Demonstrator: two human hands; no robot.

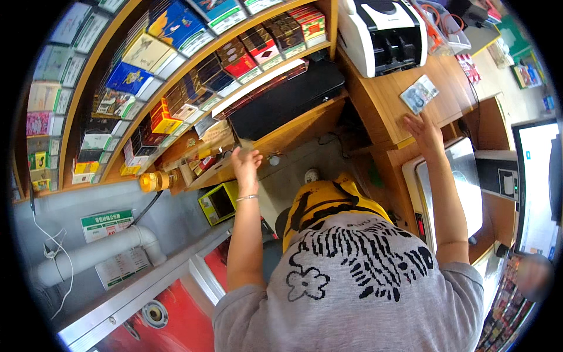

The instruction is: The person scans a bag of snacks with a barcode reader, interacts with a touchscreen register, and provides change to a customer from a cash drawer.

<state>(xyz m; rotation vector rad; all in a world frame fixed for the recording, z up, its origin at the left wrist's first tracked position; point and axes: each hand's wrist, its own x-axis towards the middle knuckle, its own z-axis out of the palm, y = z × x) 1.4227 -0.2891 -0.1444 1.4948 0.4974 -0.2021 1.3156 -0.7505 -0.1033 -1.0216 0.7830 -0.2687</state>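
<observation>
My right hand (425,136) is over the edge of the wooden counter (375,88), its fingers stretched out and apart. Just beyond its fingertips lies a flat bluish-grey piece (419,94) that looks like banknotes. On the left, my left hand (247,163) is raised in front of the lower shelf with its fingers curled. A thin greyish-brown thing (244,143) shows blurred at those fingertips, and I cannot make out what it is. A white and black banknote counter (384,35) stands on the counter beyond the bluish-grey piece.
Shelves of cigarette packs (240,56) curve along the left and far side, above a black box (287,94). A yellow-capped jar (157,180) and a green box (218,203) are at left. A scale with a steel plate (460,188) and a monitor (538,188) stand at right.
</observation>
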